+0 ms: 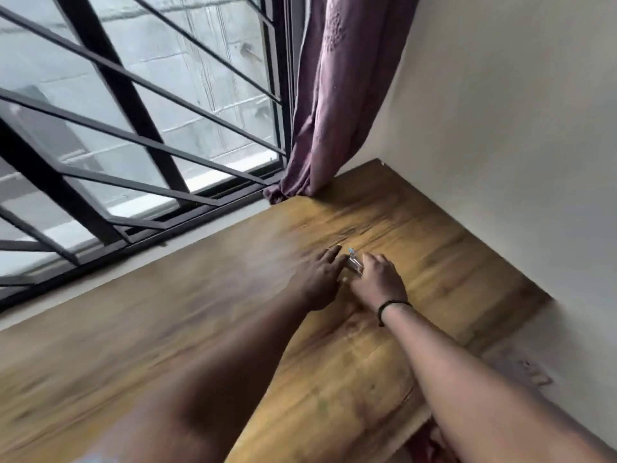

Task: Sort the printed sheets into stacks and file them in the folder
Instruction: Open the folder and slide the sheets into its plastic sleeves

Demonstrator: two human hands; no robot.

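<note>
Both my arms reach out over a wooden table. My right hand, with a black band on its wrist, holds a small clear object with a blue tip, perhaps a pen or a clip; blur hides what it is. My left hand lies beside it with its fingers stretched out flat, the fingertips touching or nearly touching that object. No printed sheets and no folder show in the head view.
A window with black bars runs along the table's far left side. A purple curtain hangs down onto the table's far corner. A white wall bounds the right side. The table's right edge drops off near the wall.
</note>
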